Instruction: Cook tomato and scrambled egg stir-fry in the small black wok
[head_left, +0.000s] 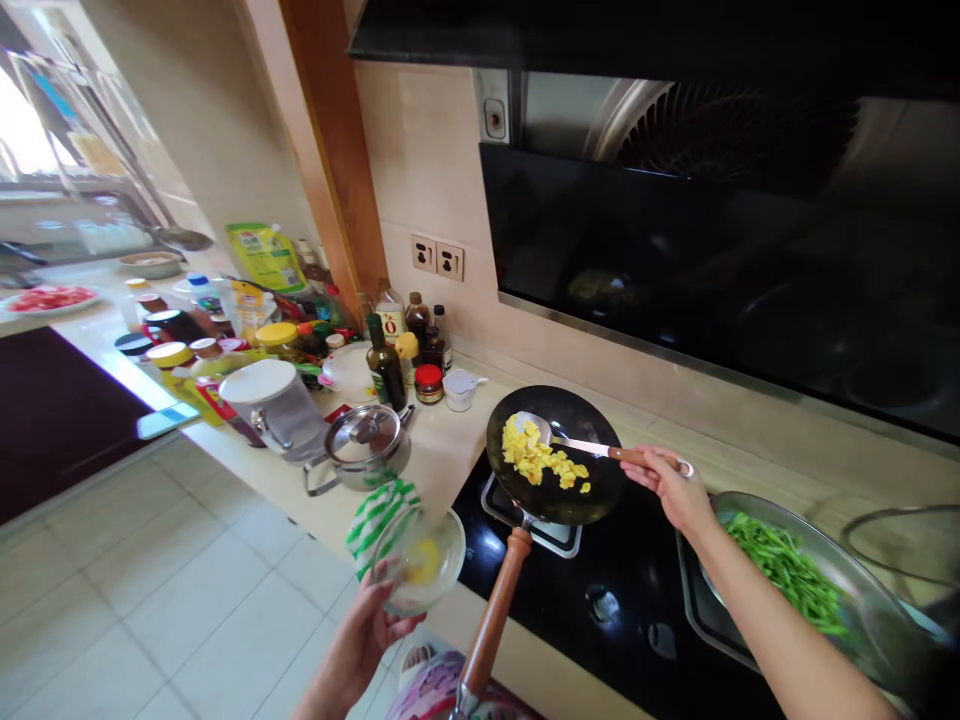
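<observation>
Now, eggs (pixel 532 455) in wok (pixel 566 412), L of R hand (pixel 673 487), spatula (pixel 589 447) btwn

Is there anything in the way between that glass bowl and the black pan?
Nothing visible blocks the straight way from the glass bowl in the left hand to the black pan. The wooden handle lies to the right of the bowl, beside that path.

To the right of the brown wooden post (pixel 334 150) run a beige wall (pixel 427 170) with two sockets (pixel 424 254) and a black range hood (pixel 712 260), with a bright window (pixel 15 125) far to the post's left and a pale tiled floor (pixel 187 580) below it.
</observation>
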